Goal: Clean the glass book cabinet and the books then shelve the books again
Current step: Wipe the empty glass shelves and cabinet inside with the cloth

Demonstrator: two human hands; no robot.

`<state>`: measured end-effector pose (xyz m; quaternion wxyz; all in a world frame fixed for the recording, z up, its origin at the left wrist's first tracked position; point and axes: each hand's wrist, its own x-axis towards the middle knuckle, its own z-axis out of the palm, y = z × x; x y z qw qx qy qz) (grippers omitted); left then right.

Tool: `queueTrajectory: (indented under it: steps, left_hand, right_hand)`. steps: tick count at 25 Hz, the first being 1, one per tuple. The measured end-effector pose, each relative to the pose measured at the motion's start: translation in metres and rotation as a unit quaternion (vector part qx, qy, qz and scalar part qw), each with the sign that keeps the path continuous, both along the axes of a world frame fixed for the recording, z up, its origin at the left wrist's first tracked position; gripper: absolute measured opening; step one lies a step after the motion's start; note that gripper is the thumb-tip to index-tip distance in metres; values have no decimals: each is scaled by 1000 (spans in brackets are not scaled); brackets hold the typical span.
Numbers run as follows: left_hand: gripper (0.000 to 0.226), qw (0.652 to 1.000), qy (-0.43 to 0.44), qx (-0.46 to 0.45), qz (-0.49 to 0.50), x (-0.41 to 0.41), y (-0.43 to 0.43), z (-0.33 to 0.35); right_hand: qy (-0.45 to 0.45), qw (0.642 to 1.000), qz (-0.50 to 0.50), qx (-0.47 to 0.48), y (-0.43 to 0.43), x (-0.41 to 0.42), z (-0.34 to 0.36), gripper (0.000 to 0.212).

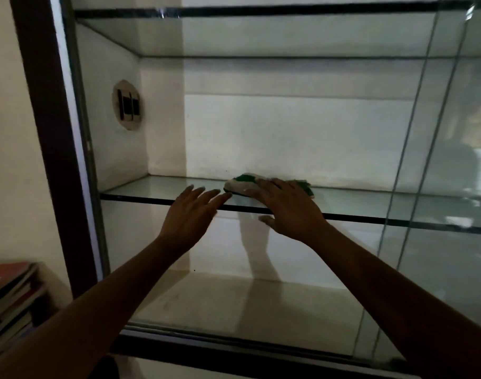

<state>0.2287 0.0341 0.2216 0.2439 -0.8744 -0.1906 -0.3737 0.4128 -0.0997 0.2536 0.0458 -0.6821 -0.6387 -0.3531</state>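
1. The right hand (286, 206) lies flat, fingers spread, pressing a crumpled green-and-white cloth (245, 185) on the smooth glass shelf (157, 188).
2. The left hand (191, 212) hovers open at the shelf edge.
3. Stacked books (9, 291) lie lower left.

Glass, dark wood and cloth, mostly glossy.

Clear, smooth, shiny glass for the middle shelf (157, 187), dark along its cut front edge; same glossy glass for the upper shelf (234, 34) and the sliding door pane (439, 160), mirror-bright with reflections. Dark brown cabinet frame (42, 105), wood by the look of it, dull satin finish. Matt, whitish, faintly smudged back wall (288, 132). Soft, rumpled green-and-white cloth (240, 184), matt weave, under the bare right hand (286, 209). Paper-covered books (9, 294) at lower left, red and pale covers, slightly sheened, blurred.
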Motion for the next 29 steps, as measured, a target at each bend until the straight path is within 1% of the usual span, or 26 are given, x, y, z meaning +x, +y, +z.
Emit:
queueTrajectory:
  steps: [2,4,5,7,9,10,13,16,21,23,25,26,27,29]
  left_hand:
    - [47,996,-62,41,-45,0,4,-4]
    - [40,992,-76,70,-73,0,9,-9]
    - [40,993,-70,60,-77,0,11,-10]
    - [40,994,-65,28,-78,-2,13,-6]
    - [46,995,-60,-8,-78,-6,9,-6]
    - [46,995,-62,-25,-80,-7,6,-7]
    - [36,991,-76,-72,-82,-6,-1,1]
    - [42,989,-51,-118,-73,-10,-5,4]
    - [56,977,32,-201,-68,-18,-9,8]
    - [55,963,96,-245,-59,-25,-13,20]
    - [62,937,180,-295,-53,-30,-13,33]
    - [66,926,213,-306,-51,-32,-12,38]
    - [70,916,241,-316,-51,-33,-10,42]
    - [74,899,278,-332,-57,-33,-6,48]
  right_hand:
    - [4,1000,4,2,7,2,-2,56]
    - [-27,999,14,36,9,3,-10,52]
    - [-31,998,23,57,10,4,-14,53]
    - [-4,995,35,92,9,6,-16,60]
    - [-6,997,26,67,3,5,-20,67]
    - [-4,998,22,52,0,3,-21,69]
    - [7,999,12,35,-4,-4,-16,61]
    - [36,999,-13,15,-8,-9,-13,58]
    - [71,996,-38,-39,-11,-13,-4,69]
    - [111,989,-50,-81,-12,-21,10,73]
    - [156,978,-40,-134,-12,-22,27,77]
    - [180,973,-20,-145,-12,-21,37,73]
    - [214,968,12,-130,-10,-19,50,65]
    - [304,950,54,-41,2,-10,86,47]
